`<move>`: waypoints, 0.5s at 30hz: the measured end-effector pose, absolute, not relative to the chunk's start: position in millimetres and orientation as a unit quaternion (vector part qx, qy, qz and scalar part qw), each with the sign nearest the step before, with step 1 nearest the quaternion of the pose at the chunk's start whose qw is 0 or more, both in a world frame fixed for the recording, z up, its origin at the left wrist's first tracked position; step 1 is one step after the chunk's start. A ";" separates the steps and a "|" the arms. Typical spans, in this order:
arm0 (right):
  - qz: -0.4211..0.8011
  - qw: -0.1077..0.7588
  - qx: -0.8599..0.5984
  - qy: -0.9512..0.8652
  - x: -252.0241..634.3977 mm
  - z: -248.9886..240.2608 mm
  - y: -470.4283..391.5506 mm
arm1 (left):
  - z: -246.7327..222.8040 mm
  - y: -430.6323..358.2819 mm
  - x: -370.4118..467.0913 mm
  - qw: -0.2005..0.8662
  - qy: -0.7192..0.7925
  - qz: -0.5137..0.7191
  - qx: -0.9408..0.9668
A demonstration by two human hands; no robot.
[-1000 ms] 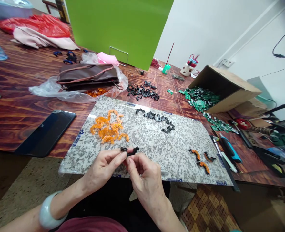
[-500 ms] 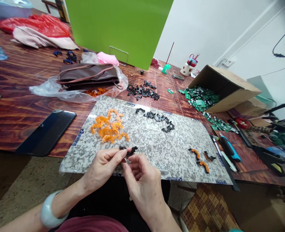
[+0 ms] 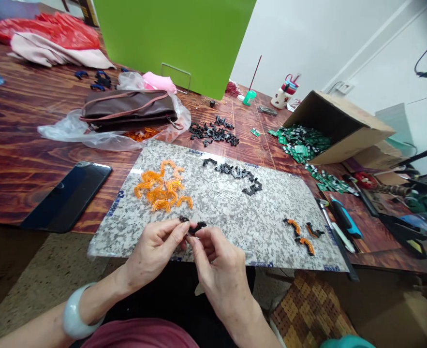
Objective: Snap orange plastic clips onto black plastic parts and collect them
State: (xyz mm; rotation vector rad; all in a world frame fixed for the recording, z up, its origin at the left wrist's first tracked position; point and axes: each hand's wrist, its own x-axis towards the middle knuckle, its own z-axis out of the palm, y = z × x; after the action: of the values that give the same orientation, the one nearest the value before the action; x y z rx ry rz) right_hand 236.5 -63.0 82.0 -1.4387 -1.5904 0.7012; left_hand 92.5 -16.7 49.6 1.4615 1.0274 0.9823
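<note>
Both hands meet over the near edge of the speckled board (image 3: 213, 237). My left hand (image 3: 158, 246) pinches a small black curved part (image 3: 199, 226) between thumb and forefinger. My right hand (image 3: 218, 266) is closed at the part's near side, its fingertips pressed together; what they grip is too small to make out. Orange translucent parts (image 3: 162, 193) lie in a pile beyond my left hand. Black curved parts (image 3: 237, 172) form a loose row at the board's far side. Thin clear pins (image 3: 224, 190) lie mid-board. Joined orange-and-black pieces (image 3: 305, 245) rest at the right.
A phone (image 3: 66, 198) lies left of the board. Behind are a brown bag (image 3: 126, 108) on clear plastic, a black parts heap (image 3: 216, 134) and a green panel (image 3: 173, 43). At the right, a tipped cardboard box (image 3: 347, 125) spills green pieces (image 3: 300, 142) near a blue-handled cutter (image 3: 346, 217).
My right hand's fingertips have shifted slightly right, away from the left fingertips. The black part stays in my left hand. The whole view has shifted a little.
</note>
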 end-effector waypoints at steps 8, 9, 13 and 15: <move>0.342 0.418 -0.582 -0.608 238.5 85.7 -61.0 | 54.3 -16.8 93.9 0.464 0.426 0.401 0.665; 0.342 0.420 -0.581 -0.608 238.2 85.8 -60.7 | 54.3 -16.9 93.8 0.462 0.426 0.401 0.666; 0.312 0.413 -0.583 -0.627 236.5 83.9 -60.0 | 55.5 -16.8 93.8 0.470 0.428 0.404 0.658; 0.296 0.414 -0.581 -0.636 235.4 82.4 -60.4 | 56.6 -16.4 94.2 0.479 0.430 0.408 0.648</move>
State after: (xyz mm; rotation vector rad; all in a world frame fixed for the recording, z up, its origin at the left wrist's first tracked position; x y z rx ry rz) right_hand 235.4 -60.4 82.4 -1.4598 -1.5984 0.7429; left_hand 94.2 -16.4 56.6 1.5819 1.0485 0.9957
